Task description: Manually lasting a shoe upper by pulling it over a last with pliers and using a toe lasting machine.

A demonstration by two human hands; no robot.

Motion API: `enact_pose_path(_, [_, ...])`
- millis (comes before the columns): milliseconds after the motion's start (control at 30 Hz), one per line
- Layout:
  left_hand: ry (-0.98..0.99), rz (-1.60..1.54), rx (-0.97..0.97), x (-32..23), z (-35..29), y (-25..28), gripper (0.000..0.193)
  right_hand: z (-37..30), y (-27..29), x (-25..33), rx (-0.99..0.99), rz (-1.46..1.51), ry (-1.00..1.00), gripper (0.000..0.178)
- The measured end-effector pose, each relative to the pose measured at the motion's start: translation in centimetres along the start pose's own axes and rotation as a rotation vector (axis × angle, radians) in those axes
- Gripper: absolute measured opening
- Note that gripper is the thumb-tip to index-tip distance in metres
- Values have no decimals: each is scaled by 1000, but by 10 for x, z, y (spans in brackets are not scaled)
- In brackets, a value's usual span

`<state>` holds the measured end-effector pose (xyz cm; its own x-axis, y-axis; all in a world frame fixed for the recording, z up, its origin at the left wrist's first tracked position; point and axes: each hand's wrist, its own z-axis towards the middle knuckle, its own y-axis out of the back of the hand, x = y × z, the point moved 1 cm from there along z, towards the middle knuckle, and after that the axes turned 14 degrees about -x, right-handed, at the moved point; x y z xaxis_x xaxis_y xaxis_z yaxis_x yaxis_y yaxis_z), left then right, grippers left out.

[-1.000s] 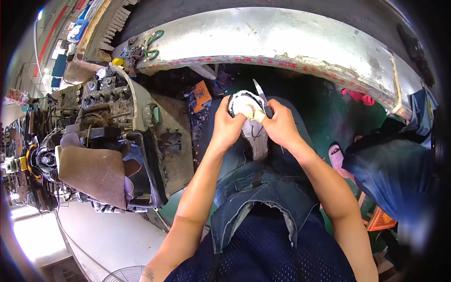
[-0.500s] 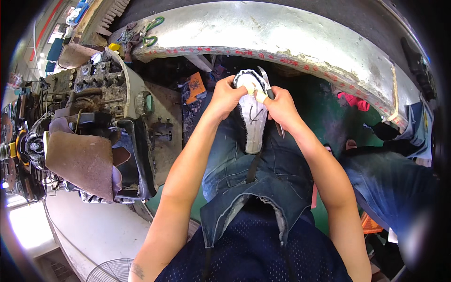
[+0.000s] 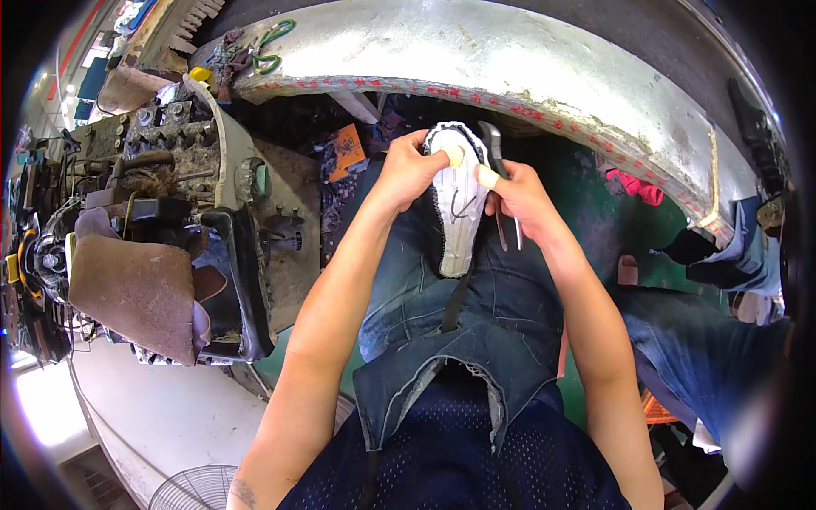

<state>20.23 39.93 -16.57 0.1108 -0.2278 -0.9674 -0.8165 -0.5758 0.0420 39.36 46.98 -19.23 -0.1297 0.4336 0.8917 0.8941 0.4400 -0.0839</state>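
Observation:
A shoe, sole side up, lies over my lap with its broad, gathered end pointing away from me. White lining covers its underside, and a dark curved mark shows on it. My left hand grips the left side near the broad end, its thumb pressed on the underside. Along the right edge, my right hand holds metal pincers. Their head sits beside the gathered rim, and the handles extend below the hand. Pale wrapping covers the right thumb's tip. Fingers beneath the shoe are hidden.
A greasy machine with a brown leather piece stands at left. Ahead curves a metal-topped bench carrying green-handled scissors. At right is another person's jeans-clad leg. A wire fan guard is at lower left.
My right hand and the pincers have moved slightly right, away from the shoe's edge, and the right thumb has drawn back from the underside. My left hand keeps its grip.

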Motion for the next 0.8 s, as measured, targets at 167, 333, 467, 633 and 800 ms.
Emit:
enact_pose_path(167, [1,10,12,-3,-1,2,28,-29,23,-14,-44,275,-17,26])
enact_pose_path(333, [10,-20,29,11,4,3,41,-56,31,-5,10,7,57,23])
enact_pose_path(467, [-179,121,31,53,-1,-14,94,-50,48,6,-40,-214,94,25])
enact_pose_path(633, [-136,65,84,70,0,-23,97,-50,64,21,-155,-1138,874,37])
enact_pose_path(800, [-197,94,217,31,-8,-14,96,-58,69,40,-202,-1315,966,48])
